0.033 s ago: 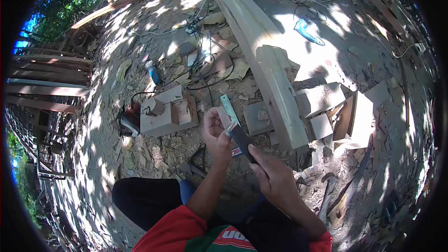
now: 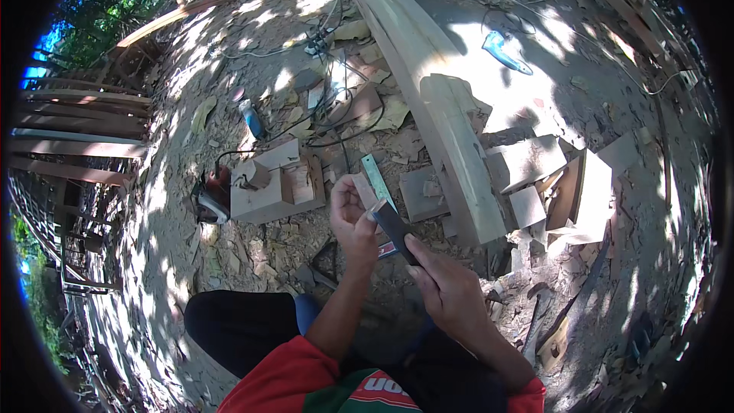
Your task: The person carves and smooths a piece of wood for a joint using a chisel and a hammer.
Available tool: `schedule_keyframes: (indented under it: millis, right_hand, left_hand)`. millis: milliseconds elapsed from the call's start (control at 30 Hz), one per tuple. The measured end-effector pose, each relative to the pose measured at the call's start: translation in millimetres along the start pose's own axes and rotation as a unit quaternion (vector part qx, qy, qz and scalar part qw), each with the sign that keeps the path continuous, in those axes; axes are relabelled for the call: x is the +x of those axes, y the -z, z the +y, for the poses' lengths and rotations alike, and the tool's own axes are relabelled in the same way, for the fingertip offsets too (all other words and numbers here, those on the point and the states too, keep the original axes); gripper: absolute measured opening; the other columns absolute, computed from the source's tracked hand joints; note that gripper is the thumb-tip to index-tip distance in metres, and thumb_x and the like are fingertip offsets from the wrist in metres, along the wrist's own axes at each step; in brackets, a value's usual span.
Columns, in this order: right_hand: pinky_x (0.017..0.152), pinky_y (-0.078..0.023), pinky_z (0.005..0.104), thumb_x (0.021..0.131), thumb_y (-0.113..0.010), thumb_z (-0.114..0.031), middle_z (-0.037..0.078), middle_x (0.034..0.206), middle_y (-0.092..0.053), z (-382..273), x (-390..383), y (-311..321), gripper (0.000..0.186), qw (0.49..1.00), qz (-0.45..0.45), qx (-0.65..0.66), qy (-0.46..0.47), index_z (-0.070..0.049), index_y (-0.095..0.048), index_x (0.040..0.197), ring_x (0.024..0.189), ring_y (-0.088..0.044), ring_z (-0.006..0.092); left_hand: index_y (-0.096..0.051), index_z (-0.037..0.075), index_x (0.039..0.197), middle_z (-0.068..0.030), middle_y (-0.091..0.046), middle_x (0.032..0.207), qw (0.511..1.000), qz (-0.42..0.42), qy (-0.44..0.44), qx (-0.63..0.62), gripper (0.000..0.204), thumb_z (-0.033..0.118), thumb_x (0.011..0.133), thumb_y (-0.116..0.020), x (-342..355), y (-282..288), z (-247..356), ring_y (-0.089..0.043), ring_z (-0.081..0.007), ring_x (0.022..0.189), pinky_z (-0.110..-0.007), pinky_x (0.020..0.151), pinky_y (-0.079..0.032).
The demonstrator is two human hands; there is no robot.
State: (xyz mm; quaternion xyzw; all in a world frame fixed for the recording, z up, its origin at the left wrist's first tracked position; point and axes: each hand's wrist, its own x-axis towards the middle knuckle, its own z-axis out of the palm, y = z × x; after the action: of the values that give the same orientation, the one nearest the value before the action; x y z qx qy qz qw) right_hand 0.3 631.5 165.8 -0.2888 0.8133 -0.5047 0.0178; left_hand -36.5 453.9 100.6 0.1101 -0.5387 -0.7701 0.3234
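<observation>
My left hand is closed around a small, thin piece of wood, its fingers curled and the thumb toward the bar. My right hand grips the lower end of a dark, flat bar, thumb along its top. The bar slants up to the left, and its pale end meets the left thumb and the wood; whether they press together I cannot tell. Behind the hands shows a narrow greenish metal strip with a hole at its tip. A small red, white and blue item is partly hidden below the bar.
A long, thick timber runs from the far middle toward me. Cut wooden blocks stand at left, beside a corded power tool. More blocks are piled at right. A blue tool lies beyond; cables, leaves and chips litter the ground.
My left hand and the wood piece have shifted very slightly left. The near end of the dark bar has turned a little, showing more of its pale end face.
</observation>
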Motion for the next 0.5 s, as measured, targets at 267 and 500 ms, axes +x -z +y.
schedule_keyframes:
  millis: [267, 500]
  right_hand:
    - [0.069, -0.053, 0.0405, 0.096, -0.064, -0.012, 0.020, 0.095, -0.069, -15.5, 14.8, -1.9, 0.045, 0.997, -0.049, -0.015, -0.055, -0.007, -0.058, 0.140, 0.077, -0.068, 0.0316]
    - [0.060, -0.048, 0.0438, 0.096, -0.065, -0.017, 0.013, 0.078, -0.059, -14.1, 16.0, -3.0, 0.049, 0.996, -0.009, -0.090, -0.015, -0.015, -0.056, 0.144, 0.065, -0.061, 0.0315]
  left_hand:
    - [-0.053, 0.001, 0.123, -0.0029, -0.059, 0.100, 0.999, 0.012, -0.025, -0.022, 0.057, 0.025, 0.077, -0.075, 18.5, 13.5, 5.9, -0.058, -0.0088, 0.089, -0.022, 0.079, -0.048]
    - [-0.051, -0.001, 0.124, -0.0044, -0.059, 0.099, 0.998, 0.011, -0.001, -0.054, 0.063, 0.032, 0.076, -0.074, 19.7, 0.6, 13.3, -0.059, -0.0097, 0.086, -0.024, 0.075, -0.050]
